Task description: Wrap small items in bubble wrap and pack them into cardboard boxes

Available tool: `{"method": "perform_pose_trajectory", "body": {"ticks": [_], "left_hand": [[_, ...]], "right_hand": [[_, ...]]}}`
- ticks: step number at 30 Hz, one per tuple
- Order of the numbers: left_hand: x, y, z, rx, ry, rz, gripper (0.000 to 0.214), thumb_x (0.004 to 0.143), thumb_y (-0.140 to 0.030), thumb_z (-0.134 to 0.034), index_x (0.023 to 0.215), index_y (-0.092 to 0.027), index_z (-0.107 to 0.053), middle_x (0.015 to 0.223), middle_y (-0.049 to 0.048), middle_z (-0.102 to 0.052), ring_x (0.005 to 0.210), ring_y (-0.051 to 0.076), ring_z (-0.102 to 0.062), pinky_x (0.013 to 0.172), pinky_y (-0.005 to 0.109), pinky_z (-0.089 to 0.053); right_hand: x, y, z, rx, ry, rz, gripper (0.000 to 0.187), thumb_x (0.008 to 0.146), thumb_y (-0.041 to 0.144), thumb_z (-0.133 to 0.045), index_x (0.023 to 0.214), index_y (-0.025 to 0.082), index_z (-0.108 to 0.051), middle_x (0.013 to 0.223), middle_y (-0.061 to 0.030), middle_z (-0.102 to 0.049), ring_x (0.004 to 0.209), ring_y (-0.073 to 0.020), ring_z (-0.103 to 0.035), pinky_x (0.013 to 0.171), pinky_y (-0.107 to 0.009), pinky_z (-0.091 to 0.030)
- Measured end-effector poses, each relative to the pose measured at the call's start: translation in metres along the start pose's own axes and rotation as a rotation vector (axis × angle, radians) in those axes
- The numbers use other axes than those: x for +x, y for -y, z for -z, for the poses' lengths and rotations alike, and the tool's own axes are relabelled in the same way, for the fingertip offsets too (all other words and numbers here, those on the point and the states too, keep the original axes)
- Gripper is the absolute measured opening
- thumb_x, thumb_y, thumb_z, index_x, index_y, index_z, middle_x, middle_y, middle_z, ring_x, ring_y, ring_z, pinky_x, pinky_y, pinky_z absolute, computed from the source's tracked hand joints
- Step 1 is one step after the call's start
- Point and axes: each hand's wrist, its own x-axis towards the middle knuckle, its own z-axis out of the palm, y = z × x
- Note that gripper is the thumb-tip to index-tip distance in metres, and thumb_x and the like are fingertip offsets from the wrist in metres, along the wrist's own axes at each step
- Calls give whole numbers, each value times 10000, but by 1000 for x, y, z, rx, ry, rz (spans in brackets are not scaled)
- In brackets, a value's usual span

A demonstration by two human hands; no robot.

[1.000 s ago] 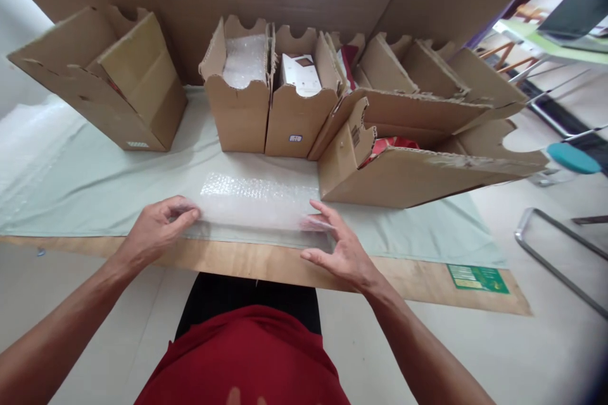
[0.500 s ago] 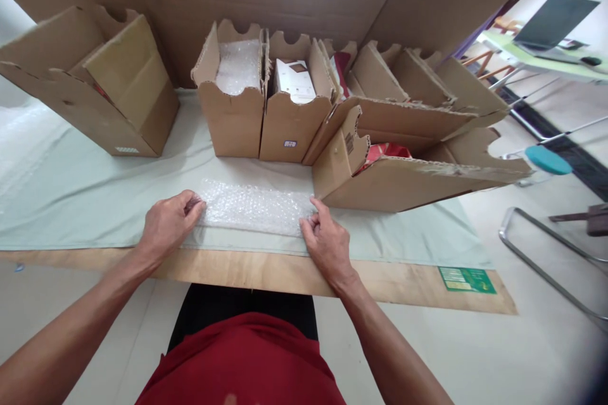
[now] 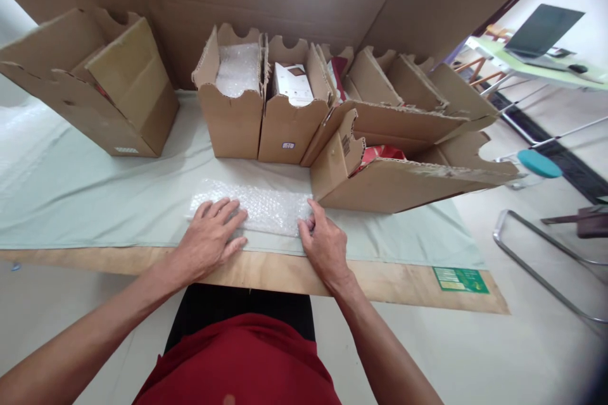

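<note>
A flat strip of clear bubble wrap [image 3: 273, 209] lies on the pale green cloth, near the table's front edge. My left hand [image 3: 211, 231] rests palm down over its left end, fingers spread. At the right end, my right hand [image 3: 325, 240] pinches the edge of the wrap between thumb and forefinger, the other fingers curled. Just beyond the right hand is the near corner of a cardboard bin [image 3: 361, 183] with red packaging [image 3: 384, 153] inside.
Behind the wrap stand a bin holding bubble wrap [image 3: 232, 126] and a bin with a white box [image 3: 292, 85]. Another cardboard bin [image 3: 142, 95] stands at the left. More bins line the back right. A bare wooden strip [image 3: 285, 275] forms the front edge.
My left hand has let go of the wrap's left edge, opened and moved right to lie flat on it. My right hand keeps its place. The view has shifted slightly.
</note>
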Motion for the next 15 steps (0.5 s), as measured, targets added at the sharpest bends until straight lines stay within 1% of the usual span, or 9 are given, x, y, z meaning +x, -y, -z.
{"method": "perform_pose_trajectory", "body": {"ticks": [2, 4, 6, 7, 9, 11, 12, 13, 15], "left_hand": [[-2, -2, -6, -15, 58, -9, 408, 987, -335, -550, 1371, -214, -621, 1480, 159, -604, 1388, 368, -521, 1140, 563, -376], [-4, 1, -8, -22, 73, -12, 418, 994, -330, -542, 1388, -205, -608, 1501, 154, -591, 1406, 363, -510, 1149, 570, -369], [-4, 6, -8, -25, 70, -19, 414, 996, -324, -543, 1384, -194, -605, 1491, 154, -602, 1391, 360, -527, 1142, 574, -380], [-4, 8, -7, -28, 64, -20, 410, 996, -322, -546, 1379, -189, -604, 1484, 155, -609, 1381, 358, -537, 1136, 574, -389], [-4, 12, -6, -47, 50, -24, 408, 997, -319, -546, 1377, -178, -596, 1473, 156, -619, 1375, 348, -547, 1130, 564, -408], [-5, 17, -6, -85, 43, -41, 397, 1002, -304, -532, 1371, -172, -593, 1471, 148, -623, 1387, 331, -545, 1138, 549, -419], [-6, 20, -6, -104, 42, -54, 387, 1003, -290, -521, 1363, -170, -597, 1470, 143, -625, 1395, 323, -543, 1144, 544, -423], [-6, 22, -7, -118, 38, -64, 377, 1001, -271, -511, 1351, -165, -604, 1466, 142, -629, 1396, 318, -546, 1145, 539, -431], [-7, 27, -7, -130, 24, -77, 371, 980, -219, -497, 1323, -155, -623, 1444, 145, -646, 1388, 314, -559, 1140, 531, -450]], "right_hand": [[0, -2, 7, 6, -13, 28, 391, 983, 259, -514, 1351, 149, -588, 860, -65, -740, 749, -230, -683, 666, -324, -495], [1, 0, 18, -16, -43, 95, 343, 983, 225, -513, 1306, 161, -611, 1022, -114, -752, 894, -264, -698, 757, -367, -525], [3, 5, 31, -70, -39, 203, 334, 951, 136, -502, 1257, 161, -635, 1208, -158, -723, 1038, -300, -678, 837, -414, -521], [3, 8, 38, -95, -2, 276, 346, 922, 90, -501, 1228, 161, -647, 1269, -167, -703, 1091, -314, -661, 864, -432, -511], [5, 15, 47, -119, 123, 429, 347, 876, 49, -525, 1171, 162, -668, 1328, -164, -680, 1158, -326, -633, 902, -454, -490], [5, 19, 48, -121, 232, 531, 296, 879, 78, -569, 1142, 158, -677, 1342, -163, -673, 1194, -330, -615, 943, -470, -467], [5, 20, 45, -122, 249, 550, 263, 895, 101, -585, 1135, 151, -679, 1333, -165, -678, 1188, -327, -616, 955, -473, -459], [5, 19, 41, -127, 241, 554, 237, 914, 115, -586, 1129, 144, -682, 1313, -167, -687, 1171, -321, -622, 956, -470, -454], [5, 16, 31, -138, 187, 554, 212, 947, 102, -554, 1105, 137, -692, 1259, -166, -712, 1121, -304, -637, 946, -456, -448]]}}
